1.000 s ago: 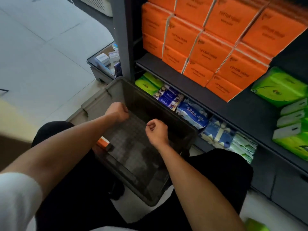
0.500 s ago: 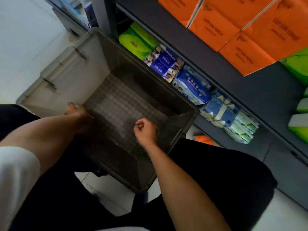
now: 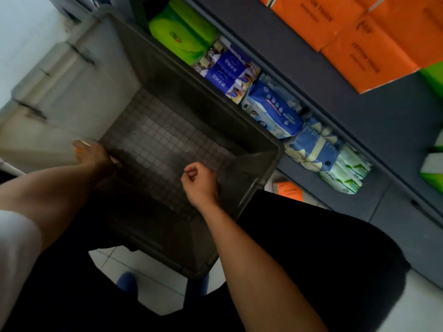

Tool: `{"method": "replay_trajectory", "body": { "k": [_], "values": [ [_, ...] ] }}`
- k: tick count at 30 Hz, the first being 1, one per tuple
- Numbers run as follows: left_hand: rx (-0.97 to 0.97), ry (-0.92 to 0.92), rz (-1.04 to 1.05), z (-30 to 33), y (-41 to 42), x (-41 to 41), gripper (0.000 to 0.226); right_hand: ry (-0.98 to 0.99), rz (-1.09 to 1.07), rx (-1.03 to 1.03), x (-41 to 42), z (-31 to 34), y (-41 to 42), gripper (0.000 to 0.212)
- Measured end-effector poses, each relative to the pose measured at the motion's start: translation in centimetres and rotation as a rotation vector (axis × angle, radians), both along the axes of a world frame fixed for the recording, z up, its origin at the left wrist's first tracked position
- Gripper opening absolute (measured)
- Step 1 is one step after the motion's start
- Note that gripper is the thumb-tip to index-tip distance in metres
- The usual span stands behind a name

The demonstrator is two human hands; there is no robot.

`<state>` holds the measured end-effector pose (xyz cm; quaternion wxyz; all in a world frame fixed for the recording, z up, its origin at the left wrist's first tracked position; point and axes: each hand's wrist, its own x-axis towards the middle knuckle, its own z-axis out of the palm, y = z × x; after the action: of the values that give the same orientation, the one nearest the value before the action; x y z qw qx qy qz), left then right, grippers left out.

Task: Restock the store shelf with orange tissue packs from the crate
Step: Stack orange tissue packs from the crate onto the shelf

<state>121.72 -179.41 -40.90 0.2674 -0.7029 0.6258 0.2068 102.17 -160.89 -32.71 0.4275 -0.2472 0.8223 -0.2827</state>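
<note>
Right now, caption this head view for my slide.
Both hands reach into the grey crate beside stocked shelves.

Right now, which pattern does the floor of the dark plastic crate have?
A square grid pattern on the dark plastic crate, clearest in the head view.

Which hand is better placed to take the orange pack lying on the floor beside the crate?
Right. The right hand is free over the crate, nearer the orange pack on its right side; the left hand is at the opposite rim.
</note>
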Motion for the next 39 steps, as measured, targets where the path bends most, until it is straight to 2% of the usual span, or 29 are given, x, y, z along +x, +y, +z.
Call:
{"method": "replay_trajectory", "body": {
  "k": [3, 10, 17, 22, 28, 33, 39],
  "values": [
    [0.081, -0.014, -0.041, 0.8, 0.2, -0.3, 0.076, 0.029, -0.011, -0.006, -0.2, -0.3, 0.3, 0.017],
    [0.040, 0.087, -0.030, 3.0, 0.8, -1.2, 0.071, 0.013, 0.015, 0.007, -0.1, 0.0, 0.4, 0.017],
    [0.046, 0.115, -0.053, 5.8, 1.6, -2.3, 0.069, 0.022, 0.044, 0.000, 0.3, 1.0, 0.4, 0.018],
    [0.044, 0.148, -0.064, 5.9, 1.4, -2.7, 0.080, 0.033, 0.055, -0.045, 0.4, 2.3, 0.5, 0.019],
    [0.055, 0.148, -0.185, 13.2, 3.2, -6.0, 0.083, 0.054, 0.075, -0.090, 0.7, 4.0, 0.3, 0.016],
    [0.112, 0.280, -0.219, 14.6, 3.3, -8.0, 0.107, 0.098, 0.077, -0.135, 0.7, 5.6, 0.2, 0.022],
    [0.068, 0.407, -0.277, 20.3, 6.1, -10.2, 0.072, 0.146, 0.101, -0.234, 0.7, 8.7, 0.5, 0.049]
  ]
}}
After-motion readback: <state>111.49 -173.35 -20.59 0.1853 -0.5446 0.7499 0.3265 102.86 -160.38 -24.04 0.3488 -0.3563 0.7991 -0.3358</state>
